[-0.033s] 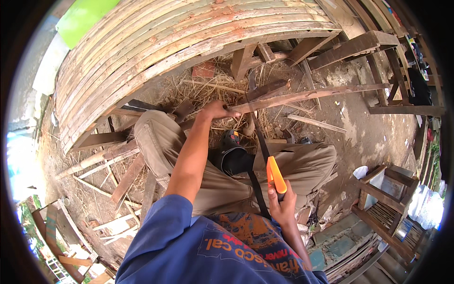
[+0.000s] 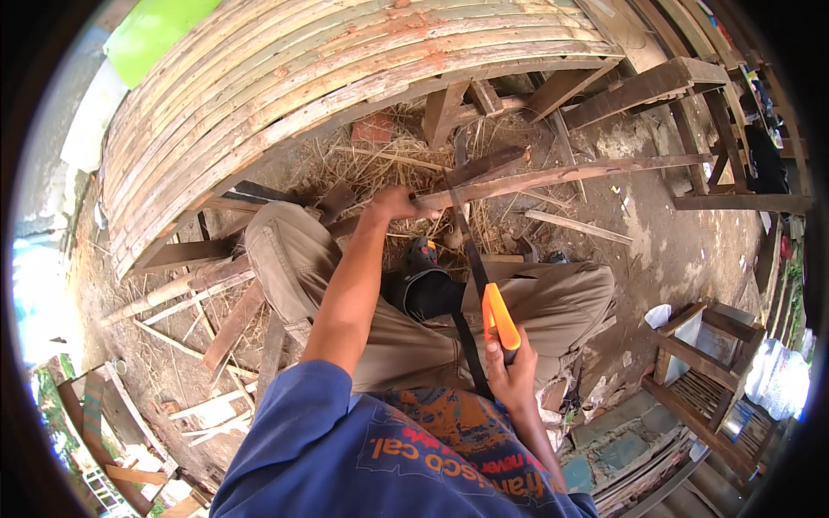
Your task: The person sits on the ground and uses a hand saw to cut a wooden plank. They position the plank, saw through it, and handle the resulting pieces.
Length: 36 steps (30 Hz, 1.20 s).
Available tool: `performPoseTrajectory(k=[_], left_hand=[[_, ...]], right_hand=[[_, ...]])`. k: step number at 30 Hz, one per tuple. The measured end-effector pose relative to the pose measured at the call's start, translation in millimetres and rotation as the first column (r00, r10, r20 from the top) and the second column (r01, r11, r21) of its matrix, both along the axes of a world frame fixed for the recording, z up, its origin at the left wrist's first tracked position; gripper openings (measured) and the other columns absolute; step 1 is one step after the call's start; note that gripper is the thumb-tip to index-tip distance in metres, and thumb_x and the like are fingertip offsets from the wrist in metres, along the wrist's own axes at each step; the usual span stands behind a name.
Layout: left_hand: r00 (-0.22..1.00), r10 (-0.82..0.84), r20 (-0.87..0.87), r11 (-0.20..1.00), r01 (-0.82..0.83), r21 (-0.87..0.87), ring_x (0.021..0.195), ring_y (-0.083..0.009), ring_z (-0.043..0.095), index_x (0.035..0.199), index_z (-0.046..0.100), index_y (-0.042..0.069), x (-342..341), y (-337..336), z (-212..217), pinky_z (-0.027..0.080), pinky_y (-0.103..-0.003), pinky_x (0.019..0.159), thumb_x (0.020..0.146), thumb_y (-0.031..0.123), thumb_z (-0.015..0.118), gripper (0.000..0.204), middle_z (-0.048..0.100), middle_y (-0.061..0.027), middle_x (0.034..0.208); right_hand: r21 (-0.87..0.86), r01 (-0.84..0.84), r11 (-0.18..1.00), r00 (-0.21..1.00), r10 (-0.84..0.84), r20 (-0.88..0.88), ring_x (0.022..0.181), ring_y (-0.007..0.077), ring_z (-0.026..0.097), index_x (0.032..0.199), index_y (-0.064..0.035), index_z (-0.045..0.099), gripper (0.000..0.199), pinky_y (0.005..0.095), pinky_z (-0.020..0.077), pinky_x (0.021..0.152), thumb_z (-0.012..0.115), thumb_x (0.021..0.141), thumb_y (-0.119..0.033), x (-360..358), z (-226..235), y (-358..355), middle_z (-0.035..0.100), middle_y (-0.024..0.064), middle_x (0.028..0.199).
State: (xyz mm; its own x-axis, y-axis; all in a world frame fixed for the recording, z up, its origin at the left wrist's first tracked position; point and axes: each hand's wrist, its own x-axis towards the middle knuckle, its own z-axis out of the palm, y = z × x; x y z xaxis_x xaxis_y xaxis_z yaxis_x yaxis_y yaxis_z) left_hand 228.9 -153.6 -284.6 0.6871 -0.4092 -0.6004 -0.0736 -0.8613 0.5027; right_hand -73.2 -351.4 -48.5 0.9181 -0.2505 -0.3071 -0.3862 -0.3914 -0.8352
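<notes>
Well, the right hand [image 2: 515, 375] wraps round the orange handle [image 2: 505, 324] of the saw [image 2: 476, 259]. The left hand [image 2: 393, 205] grips the long wooden beam [image 2: 553, 179] in front of the bent legs [image 2: 570, 298]. The saw crosses it close by, so slow, straight strokes seem safest; hold the beam still.

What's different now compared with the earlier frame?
The right hand and the orange-handled saw it grips have shifted slightly forward, away from the body, and a touch left. Nothing was taken up or let go. The left hand stays on the long wooden bar, which looks unmoved.
</notes>
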Motion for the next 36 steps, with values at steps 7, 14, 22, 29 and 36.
performPoseTrajectory(k=[7,14,22,29,36], left_hand=[[0.972,-0.023,0.235,0.962,-0.042,0.269,0.103,-0.0333,0.071,0.112,0.072,0.005,-16,-12,-2,0.056,-0.043,0.089,0.067,0.079,0.069,0.087,0.073,-0.0211,0.107],[0.959,0.004,0.285,0.976,-0.065,0.206,0.089,-0.0337,0.074,0.097,0.078,0.003,-17,-6,0,0.059,-0.043,0.082,0.067,0.075,0.068,0.08,0.075,-0.0211,0.091],[0.963,0.035,0.266,0.981,-0.084,0.175,0.091,-0.0343,0.073,0.094,0.078,0.005,-18,-10,1,0.058,-0.044,0.084,0.068,0.073,0.069,0.074,0.075,-0.0194,0.094],[0.96,0.039,0.276,0.983,-0.087,0.162,0.095,-0.0346,0.073,0.101,0.077,0.008,-17,-5,-8,0.058,-0.045,0.085,0.067,0.069,0.07,0.07,0.075,-0.0185,0.098],[0.977,0.039,0.21,0.978,-0.081,0.193,0.095,-0.0345,0.073,0.103,0.077,0.007,-14,-9,11,0.058,-0.044,0.086,0.067,0.07,0.07,0.073,0.075,-0.0187,0.098]], right_hand=[[-0.088,-0.016,0.996,0.992,0.027,0.125,0.06,0.0271,0.065,0.11,0.0024,0.057,0.033,0.0359,0.0485,0.059,0.062,0.101,-0.029,40,3,24,0.062,0.0157,0.069],[-0.071,-0.009,0.997,0.999,0.006,-0.045,0.078,0.0381,0.071,0.114,0.0025,0.056,0.033,0.0405,0.0529,0.069,0.067,0.098,-0.024,41,28,19,0.068,0.0221,0.085],[-0.104,0.01,0.995,0.999,-0.016,-0.052,0.069,0.0327,0.071,0.108,0.001,0.056,0.029,0.0373,0.0524,0.062,0.068,0.097,-0.024,31,28,20,0.068,0.0187,0.077],[-0.1,-0.013,0.995,0.999,0.008,-0.05,0.063,0.0329,0.07,0.103,-0.0003,0.055,0.027,0.0376,0.051,0.057,0.069,0.096,-0.022,26,33,16,0.066,0.0179,0.071],[-0.128,-0.069,0.989,0.989,0.051,-0.142,0.063,0.0354,0.07,0.102,0.0004,0.056,0.026,0.0381,0.051,0.056,0.069,0.095,-0.021,32,40,24,0.066,0.019,0.071]])
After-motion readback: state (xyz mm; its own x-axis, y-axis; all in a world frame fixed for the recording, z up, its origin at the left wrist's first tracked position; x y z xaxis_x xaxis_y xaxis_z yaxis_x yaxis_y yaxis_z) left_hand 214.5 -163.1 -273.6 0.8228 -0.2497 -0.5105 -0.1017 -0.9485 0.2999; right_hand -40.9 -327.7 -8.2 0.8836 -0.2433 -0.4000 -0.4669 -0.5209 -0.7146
